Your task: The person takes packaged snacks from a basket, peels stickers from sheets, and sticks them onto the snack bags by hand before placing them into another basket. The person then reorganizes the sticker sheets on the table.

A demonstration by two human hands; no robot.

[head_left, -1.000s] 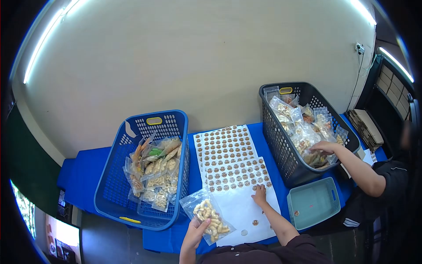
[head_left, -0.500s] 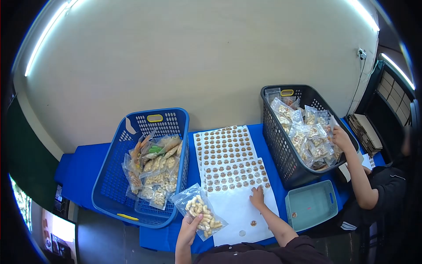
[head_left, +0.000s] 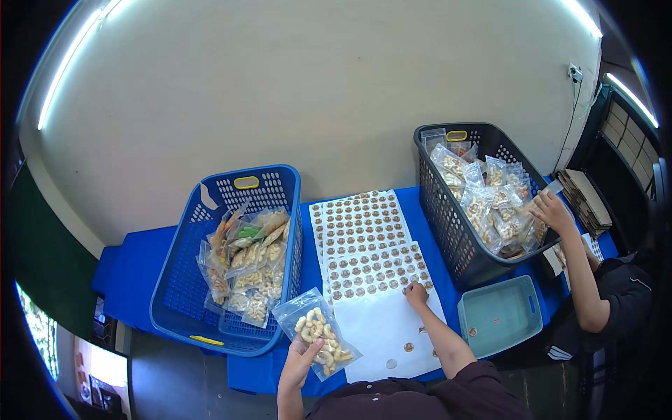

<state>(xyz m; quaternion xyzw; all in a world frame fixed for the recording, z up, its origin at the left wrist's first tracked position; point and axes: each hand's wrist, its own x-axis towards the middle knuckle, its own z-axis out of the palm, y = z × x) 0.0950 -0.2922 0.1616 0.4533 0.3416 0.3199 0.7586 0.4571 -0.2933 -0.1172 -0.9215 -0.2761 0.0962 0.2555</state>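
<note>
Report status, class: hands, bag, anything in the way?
Left hand holding clear bag. Right hand at sticker sheet, grip unclear. Nothing seen blocking either hand.

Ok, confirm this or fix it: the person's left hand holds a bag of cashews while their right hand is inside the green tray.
One fix: the right hand is at the sticker sheet, as the head view shows. The left hand does hold the bag of cashews.

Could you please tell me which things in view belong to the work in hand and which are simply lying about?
In use, it seems:
bag of cashews, in the left hand
sticker sheet, at the right hand
blue basket, holding filled bags
black basket, holding filled bags

Probably just lying about:
cardboard stack, beside the black basket
green tray, perhaps
</note>
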